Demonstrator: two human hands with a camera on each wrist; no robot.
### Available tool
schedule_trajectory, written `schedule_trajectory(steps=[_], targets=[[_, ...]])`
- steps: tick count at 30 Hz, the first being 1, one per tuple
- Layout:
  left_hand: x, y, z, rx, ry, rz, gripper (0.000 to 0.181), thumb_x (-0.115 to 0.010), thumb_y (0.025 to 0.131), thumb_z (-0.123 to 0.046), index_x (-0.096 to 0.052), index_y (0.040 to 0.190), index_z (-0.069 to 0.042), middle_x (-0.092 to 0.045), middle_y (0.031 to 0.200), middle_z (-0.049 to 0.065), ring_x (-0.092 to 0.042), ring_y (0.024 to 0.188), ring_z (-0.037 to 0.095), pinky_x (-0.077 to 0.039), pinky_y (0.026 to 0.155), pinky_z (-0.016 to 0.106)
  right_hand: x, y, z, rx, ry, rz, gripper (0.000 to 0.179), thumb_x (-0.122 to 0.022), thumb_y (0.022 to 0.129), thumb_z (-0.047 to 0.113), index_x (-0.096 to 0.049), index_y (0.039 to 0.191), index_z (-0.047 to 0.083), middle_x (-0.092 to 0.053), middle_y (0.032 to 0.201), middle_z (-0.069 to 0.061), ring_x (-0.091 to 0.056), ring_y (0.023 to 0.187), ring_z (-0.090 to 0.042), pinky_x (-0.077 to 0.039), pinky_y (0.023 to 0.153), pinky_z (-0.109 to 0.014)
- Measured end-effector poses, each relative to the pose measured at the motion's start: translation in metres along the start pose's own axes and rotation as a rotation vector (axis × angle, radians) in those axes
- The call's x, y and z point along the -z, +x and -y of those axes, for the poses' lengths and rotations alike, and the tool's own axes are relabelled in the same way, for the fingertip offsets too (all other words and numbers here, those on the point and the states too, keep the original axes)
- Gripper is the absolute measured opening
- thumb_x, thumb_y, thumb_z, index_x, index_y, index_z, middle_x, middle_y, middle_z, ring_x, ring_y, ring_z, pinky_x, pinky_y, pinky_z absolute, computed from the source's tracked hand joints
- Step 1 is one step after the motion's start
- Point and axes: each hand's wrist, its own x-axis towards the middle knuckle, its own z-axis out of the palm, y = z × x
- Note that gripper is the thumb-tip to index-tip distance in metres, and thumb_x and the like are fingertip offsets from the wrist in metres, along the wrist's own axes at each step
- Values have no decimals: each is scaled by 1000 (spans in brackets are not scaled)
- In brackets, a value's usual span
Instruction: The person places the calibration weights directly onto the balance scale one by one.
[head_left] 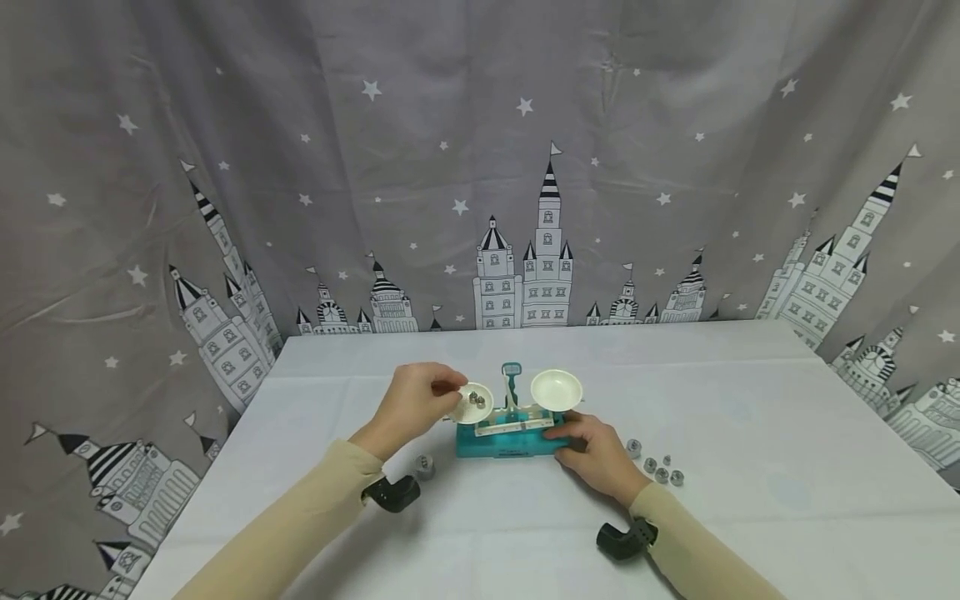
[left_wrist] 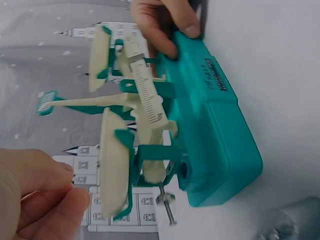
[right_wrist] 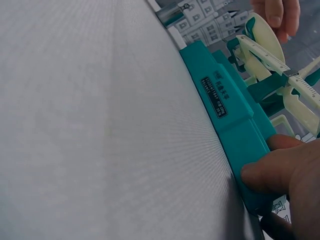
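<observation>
A teal balance scale [head_left: 510, 442] with two cream pans stands on the white table. My left hand [head_left: 420, 400] is at the left pan [head_left: 459, 413], its thumb and index finger pinched together just above the pan. Between those fingertips [left_wrist: 77, 197] a tiny dark bit shows, which looks like a small metal weight mostly hidden by the fingers. Small metal weights [head_left: 477, 400] lie in the left pan. The right pan [head_left: 557, 390] shows nothing in it. My right hand [head_left: 596, 454] grips the right end of the base, thumb on the front face, fingers behind.
Several metal weights [head_left: 662, 475] stand on the table to the right of my right hand. A larger weight [head_left: 424, 467] stands left of the scale, close to my left wrist. Behind the table hangs a grey curtain [head_left: 450, 125] with castles and stars.
</observation>
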Motion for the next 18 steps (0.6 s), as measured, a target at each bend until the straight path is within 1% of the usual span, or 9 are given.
schedule_trajectory(steps=[3,7,12,16,18], targets=[[7,-10,5,6,-16,-38,17,-71,85,1,-78,101,-1,-78,100,11,-74,88,19,-63,76,28,-1,1,1,-1,0,2,25,-72,82,2,-80,104,12,-60,143,-23,-51,138,-45,-38,117,-63],[13,-25,14,7,-28,-81,17,-73,85,1,-78,100,-2,-79,98,11,-75,85,19,-62,75,26,0,0,1,3,-1,2,25,-73,82,1,-80,104,12,-59,143,-23,-51,139,-46,-38,117,-63],[16,-42,25,29,-37,-123,17,-75,83,2,-78,99,-3,-79,94,9,-74,82,18,-59,72,20,0,0,0,-2,1,6,26,-73,82,1,-80,104,13,-59,144,-23,-50,139,-45,-37,117,-63],[16,-52,31,35,-37,-153,17,-76,81,3,-79,96,-4,-79,93,9,-75,81,19,-59,72,19,0,0,0,-10,0,8,26,-73,82,1,-80,104,13,-58,145,-23,-50,140,-46,-37,117,-63],[16,-56,34,42,-51,-162,17,-76,81,3,-79,96,-3,-79,93,10,-75,80,18,-60,72,19,-1,0,0,-11,1,9,26,-73,82,1,-79,104,13,-58,145,-23,-50,140,-46,-37,118,-62]])
